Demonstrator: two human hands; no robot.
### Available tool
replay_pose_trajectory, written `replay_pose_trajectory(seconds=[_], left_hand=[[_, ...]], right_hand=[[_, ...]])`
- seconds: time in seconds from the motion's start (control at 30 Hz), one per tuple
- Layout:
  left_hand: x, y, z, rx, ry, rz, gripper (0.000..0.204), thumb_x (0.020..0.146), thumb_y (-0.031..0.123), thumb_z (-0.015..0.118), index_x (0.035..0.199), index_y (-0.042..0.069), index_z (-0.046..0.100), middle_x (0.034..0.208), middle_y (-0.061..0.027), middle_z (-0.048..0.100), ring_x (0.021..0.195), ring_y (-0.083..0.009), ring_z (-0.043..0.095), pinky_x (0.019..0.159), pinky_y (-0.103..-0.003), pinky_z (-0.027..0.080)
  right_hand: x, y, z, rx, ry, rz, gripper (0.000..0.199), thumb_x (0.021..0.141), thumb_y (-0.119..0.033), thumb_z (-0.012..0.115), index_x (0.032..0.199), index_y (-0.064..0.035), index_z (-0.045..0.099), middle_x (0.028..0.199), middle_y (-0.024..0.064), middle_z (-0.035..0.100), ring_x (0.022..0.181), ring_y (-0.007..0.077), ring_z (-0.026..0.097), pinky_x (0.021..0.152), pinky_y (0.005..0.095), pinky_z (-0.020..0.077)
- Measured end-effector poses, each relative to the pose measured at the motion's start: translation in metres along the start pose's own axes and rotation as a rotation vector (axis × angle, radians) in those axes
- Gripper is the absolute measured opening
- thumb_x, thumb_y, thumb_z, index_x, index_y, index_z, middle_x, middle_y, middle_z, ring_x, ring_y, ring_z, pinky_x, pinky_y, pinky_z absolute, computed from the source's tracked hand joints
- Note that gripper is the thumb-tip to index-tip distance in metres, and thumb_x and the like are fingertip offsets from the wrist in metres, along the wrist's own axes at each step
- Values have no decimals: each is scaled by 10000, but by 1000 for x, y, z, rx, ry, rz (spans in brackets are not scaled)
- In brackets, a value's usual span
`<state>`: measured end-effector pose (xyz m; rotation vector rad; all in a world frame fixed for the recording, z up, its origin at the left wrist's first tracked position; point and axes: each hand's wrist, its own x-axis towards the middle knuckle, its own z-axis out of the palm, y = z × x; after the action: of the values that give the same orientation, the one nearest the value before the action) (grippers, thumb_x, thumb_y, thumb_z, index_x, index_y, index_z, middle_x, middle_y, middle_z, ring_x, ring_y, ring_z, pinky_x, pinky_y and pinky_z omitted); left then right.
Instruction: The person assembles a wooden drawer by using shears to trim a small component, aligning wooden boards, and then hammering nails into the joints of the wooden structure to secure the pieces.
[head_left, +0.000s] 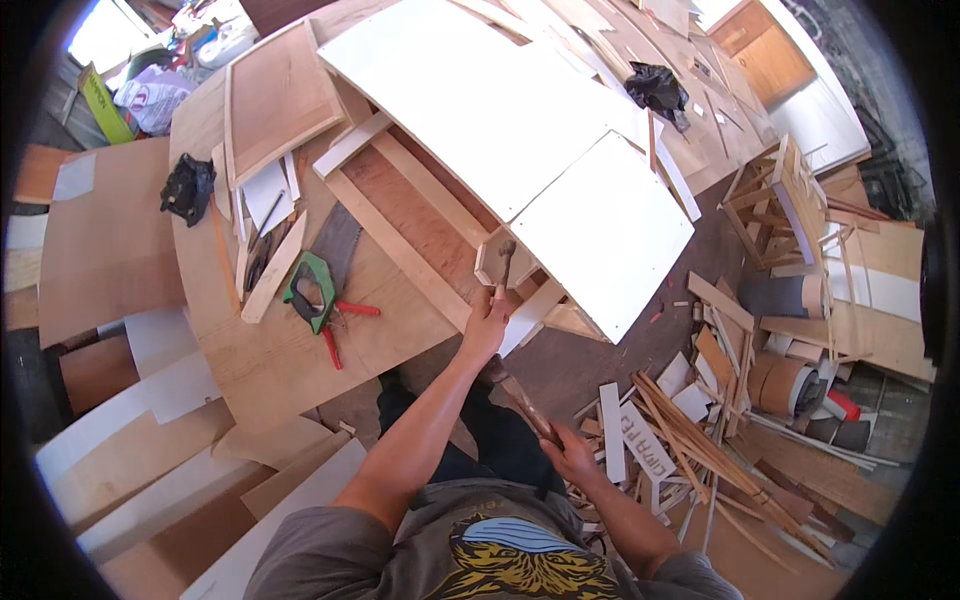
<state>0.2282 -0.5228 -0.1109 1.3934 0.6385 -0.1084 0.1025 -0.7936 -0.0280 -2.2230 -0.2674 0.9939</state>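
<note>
Left hand (487, 322) pinches something small, prob. a nail, at the edge of a wood block (497, 262) by the white panels (590, 225). Right hand (570, 452) is clamped on a hammer (518, 392) handle, head low by the legs. Risk: hammer strike w/ fingers that close = hit thumb. Handsaw (318, 283) + red pliers (340, 325) lie on the plywood bench (290, 365). No containers seen.

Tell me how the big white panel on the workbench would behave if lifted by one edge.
The white panel is broad, thin and flat, so it would probably flex slightly and feel awkward. Its smooth face looks slippery. It overlaps the wooden strips, so pushing it might drag them.
</note>
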Motion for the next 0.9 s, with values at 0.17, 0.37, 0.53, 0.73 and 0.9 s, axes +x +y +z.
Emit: replay_pose_trajectory(seconds=[0.17,0.37,0.53,0.73,0.9], left_hand=[[-12,15,24,-346,-37,-207,194,1091,329,433,1183,160,461,697,17,460,510,-69,397,426,-248,311],[-3,7,29,-300,14,-51,309,1088,409,450,1084,100,461,671,-1,468,473,-88,404,409,-273,332],[-5,-21,48,-204,53,-12,427,1080,488,433,1118,63,458,671,-34,496,458,-117,463,399,-277,386],[12,-57,66,35,254,251,396,1084,397,475,1085,1,462,719,-97,533,579,-196,551,518,-355,450],[7,-35,71,124,281,308,400,1093,409,403,1087,11,436,860,-322,636,843,-549,622,724,-584,461]], right_hand=[[-16,3,-23,26,124,-9,427,991,-280,629,1339,-46,552,1033,261,683,985,429,690,822,468,532],[1,24,-28,83,194,-68,415,1005,-220,596,1344,6,517,906,217,673,780,363,687,700,444,528],[29,-23,-31,181,283,-33,334,1056,-163,505,1338,17,502,757,45,592,594,107,555,557,279,475],[69,-58,-26,322,393,-34,261,1064,-206,510,1236,-13,546,756,34,578,596,97,550,539,281,471],[84,-50,-26,351,388,-52,234,1070,-190,495,1207,-6,545,754,37,577,577,90,541,524,266,462]])
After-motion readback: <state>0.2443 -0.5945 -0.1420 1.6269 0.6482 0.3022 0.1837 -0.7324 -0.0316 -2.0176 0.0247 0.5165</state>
